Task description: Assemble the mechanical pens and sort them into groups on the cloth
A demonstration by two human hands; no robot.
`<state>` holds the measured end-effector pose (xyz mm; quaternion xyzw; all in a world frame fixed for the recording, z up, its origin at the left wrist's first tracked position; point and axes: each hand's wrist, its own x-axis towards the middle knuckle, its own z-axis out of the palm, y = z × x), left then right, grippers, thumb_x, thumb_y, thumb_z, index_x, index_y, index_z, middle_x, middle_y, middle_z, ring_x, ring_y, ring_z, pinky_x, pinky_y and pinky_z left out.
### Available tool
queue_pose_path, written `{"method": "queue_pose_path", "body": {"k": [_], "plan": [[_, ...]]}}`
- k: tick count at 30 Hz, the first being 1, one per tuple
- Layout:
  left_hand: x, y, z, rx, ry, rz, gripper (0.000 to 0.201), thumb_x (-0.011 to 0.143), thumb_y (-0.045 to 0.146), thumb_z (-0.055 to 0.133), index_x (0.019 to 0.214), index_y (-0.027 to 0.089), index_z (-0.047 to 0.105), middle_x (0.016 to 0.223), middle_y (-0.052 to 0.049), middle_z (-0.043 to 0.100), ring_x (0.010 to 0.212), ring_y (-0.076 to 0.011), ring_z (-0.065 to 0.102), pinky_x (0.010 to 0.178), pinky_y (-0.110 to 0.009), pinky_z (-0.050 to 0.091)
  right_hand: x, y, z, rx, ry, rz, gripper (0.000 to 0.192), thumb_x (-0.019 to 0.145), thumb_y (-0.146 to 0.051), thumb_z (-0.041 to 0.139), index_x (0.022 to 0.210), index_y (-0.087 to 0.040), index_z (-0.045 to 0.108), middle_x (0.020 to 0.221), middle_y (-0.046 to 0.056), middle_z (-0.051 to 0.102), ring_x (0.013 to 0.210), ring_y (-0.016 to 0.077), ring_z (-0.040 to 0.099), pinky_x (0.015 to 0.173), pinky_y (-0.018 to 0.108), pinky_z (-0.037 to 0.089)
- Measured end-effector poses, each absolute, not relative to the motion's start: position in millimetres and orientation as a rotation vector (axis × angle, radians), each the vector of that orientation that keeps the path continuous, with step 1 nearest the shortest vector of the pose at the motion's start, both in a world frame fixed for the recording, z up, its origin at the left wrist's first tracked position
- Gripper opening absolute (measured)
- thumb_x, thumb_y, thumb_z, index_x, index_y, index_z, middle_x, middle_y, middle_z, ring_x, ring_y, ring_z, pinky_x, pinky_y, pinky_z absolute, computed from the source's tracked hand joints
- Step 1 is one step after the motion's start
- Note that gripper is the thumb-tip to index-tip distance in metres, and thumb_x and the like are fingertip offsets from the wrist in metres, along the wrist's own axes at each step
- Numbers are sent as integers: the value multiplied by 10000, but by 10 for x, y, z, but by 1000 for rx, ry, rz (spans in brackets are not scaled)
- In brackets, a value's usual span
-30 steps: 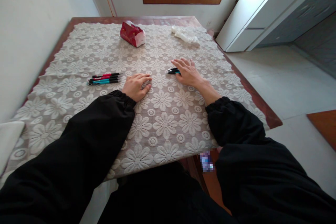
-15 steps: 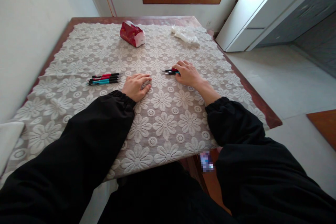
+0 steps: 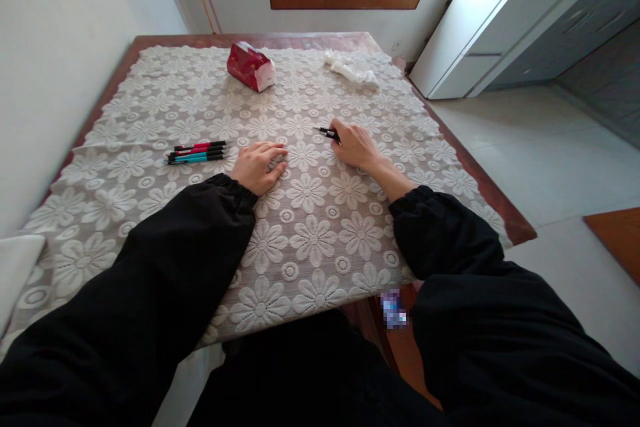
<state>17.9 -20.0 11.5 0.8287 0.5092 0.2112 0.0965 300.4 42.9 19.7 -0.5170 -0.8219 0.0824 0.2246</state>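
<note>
Since the earlier frame our right hand (image 3: 354, 145) has curled from a flat spread over the pens into a closed grip, and now only one slim black pen (image 3: 326, 132) shows, its tip poking out past our fingers toward the far side of the table. We cannot tell whether more pens are tucked inside the fist. Our left hand (image 3: 258, 165) has not shifted; it lies palm down, fingers loosely spread and holding nothing, on the cream lace tablecloth with the flower pattern (image 3: 310, 240).

We take that left hand as our landmark. The right hand and its pen sit just to the right of it and slightly farther from us, near but apart. To the left of it, near, lies a small row of pens in black, red and teal (image 3: 196, 151), side by side and parallel, flat on the cloth. Well beyond it, toward the far edge, rests a red soft tissue pack (image 3: 250, 67) with white paper showing at its end. Farther right from the pack lies a crumpled white tissue (image 3: 351, 69). The dark wooden table (image 3: 505, 210) shows as a bare rim around the cloth.
</note>
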Motion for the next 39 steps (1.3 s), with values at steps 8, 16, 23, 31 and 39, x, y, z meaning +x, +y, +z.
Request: {"method": "queue_pose_path", "body": {"k": [8, 16, 23, 31, 39], "plan": [[178, -206, 113, 2451, 1514, 620, 384, 956, 383, 544, 1271, 234, 705, 1450, -53, 645, 1385, -297, 523, 1187, -520, 342, 2851, 548, 85, -850, -1547, 837, 490, 877, -697, 664, 800, -218, 598, 568, -70, 469, 492, 82, 445, 509, 239, 368], [171, -198, 95, 2465, 1505, 613, 369, 958, 371, 551, 1268, 237, 699, 1446, -48, 648, 1380, -275, 537, 1188, -498, 367, 2951, 604, 15, -904, -1380, 1214, 555, 669, -693, 859, 758, -205, 611, 515, -91, 489, 470, 78, 506, 496, 231, 461], [171, -205, 94, 2460, 1516, 616, 361, 959, 362, 561, 1269, 239, 699, 1448, -47, 648, 1383, -280, 535, 1185, -512, 372, 2964, 589, 15, -890, -1534, 1076, 418, 857, -608, 741, 975, -224, 626, 613, -59, 598, 522, 114, 573, 544, 258, 477], [174, -211, 84, 2460, 1528, 609, 351, 965, 357, 571, 1276, 251, 695, 1457, -40, 642, 1390, -275, 527, 1190, -503, 369, 3061, 478, 122, -1153, -2280, 100, 355, 1038, -306, 470, 1352, -269, 631, 1205, 102, 713, 1138, 285, 636, 979, 453, 510], [195, -233, 145, 2440, 1534, 579, 357, 966, 351, 563, 1281, 245, 694, 1468, -49, 633, 1397, -273, 520, 1192, -507, 363, 3077, 468, 49, -1236, -2609, 31, 635, 947, -213, 453, 1580, -265, 433, 1621, 62, 476, 1496, 302, 422, 1246, 563, 306]]}}
